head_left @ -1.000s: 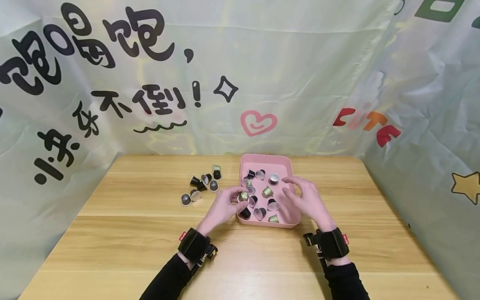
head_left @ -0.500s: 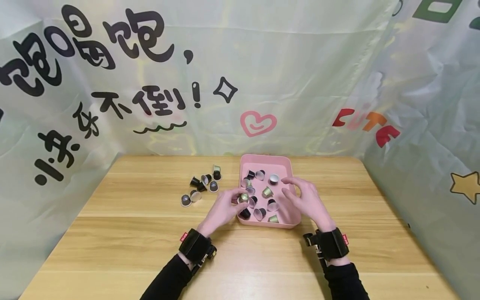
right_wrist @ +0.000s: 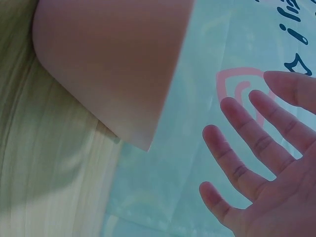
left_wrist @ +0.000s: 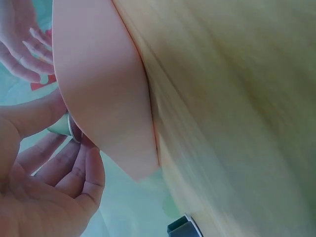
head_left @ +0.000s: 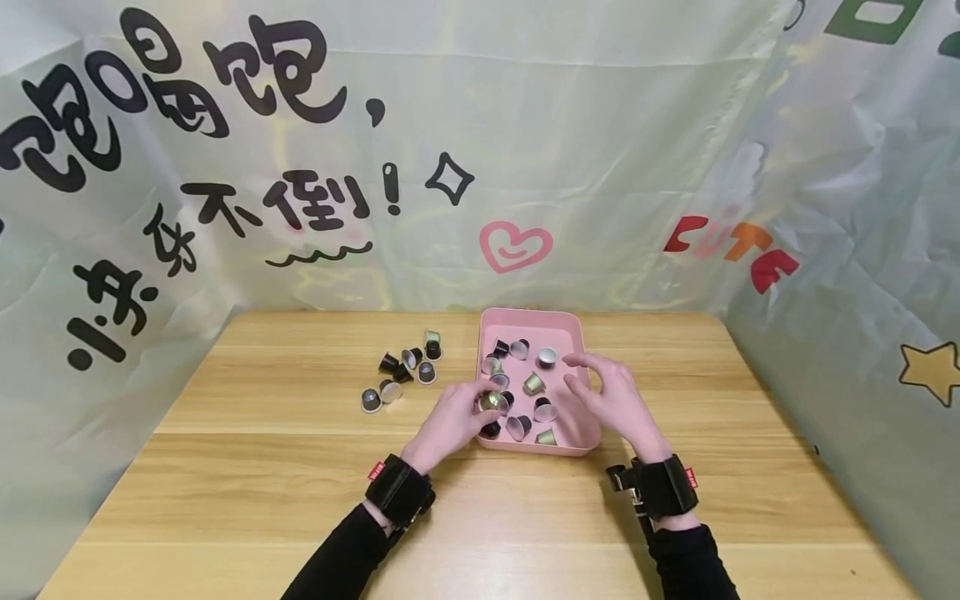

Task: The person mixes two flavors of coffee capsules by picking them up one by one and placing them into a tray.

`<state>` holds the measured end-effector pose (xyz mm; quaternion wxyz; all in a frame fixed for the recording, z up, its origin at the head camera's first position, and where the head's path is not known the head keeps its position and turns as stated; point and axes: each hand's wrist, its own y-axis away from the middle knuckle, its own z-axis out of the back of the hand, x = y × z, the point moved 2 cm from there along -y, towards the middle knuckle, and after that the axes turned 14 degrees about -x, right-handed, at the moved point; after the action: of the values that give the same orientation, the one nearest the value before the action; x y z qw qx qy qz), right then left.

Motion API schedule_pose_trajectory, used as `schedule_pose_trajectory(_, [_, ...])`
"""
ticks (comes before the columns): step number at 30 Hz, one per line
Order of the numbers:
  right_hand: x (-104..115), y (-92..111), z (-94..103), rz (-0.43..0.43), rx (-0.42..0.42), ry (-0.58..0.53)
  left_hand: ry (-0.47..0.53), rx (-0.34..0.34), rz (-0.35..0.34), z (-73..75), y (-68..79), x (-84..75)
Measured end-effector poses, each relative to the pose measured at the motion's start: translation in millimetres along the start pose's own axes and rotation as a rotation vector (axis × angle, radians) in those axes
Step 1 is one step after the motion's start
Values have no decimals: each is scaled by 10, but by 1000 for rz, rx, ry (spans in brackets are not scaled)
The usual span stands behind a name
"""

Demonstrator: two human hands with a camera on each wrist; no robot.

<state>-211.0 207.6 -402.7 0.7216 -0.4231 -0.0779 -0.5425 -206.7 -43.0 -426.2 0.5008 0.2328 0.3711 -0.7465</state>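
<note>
My left hand pinches a green coffee capsule between thumb and fingers, above the left side of the pink tray. In the left wrist view, the capsule shows partly between the thumb and curled fingers, close to the tray wall. Spread over the tray floor lie several black, green and silver capsules, among them a green one and a pale one. Over the tray's right side, my right hand hovers with fingers apart; the right wrist view shows that hand holding nothing.
Left of the tray, a loose group of coffee capsules lies on the wooden table. Printed cloth walls stand behind the table and along its sides.
My left hand has shifted slightly right, carrying the green capsule a little farther over the tray. The right hand and the loose capsules stay where they were.
</note>
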Motion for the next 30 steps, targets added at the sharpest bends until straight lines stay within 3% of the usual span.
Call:
schedule_pose_trajectory(5, [11, -2, 13, -2, 0, -10, -48, 30, -3, -20, -10, -26])
schedule_pose_trajectory(15, [5, 5, 34, -22, 8, -12, -117, 20, -35, -55, -16, -23])
schedule_pose_trajectory(30, [12, 4, 30, -25, 14, 5, -86, -5, -65, -74, 10, -16])
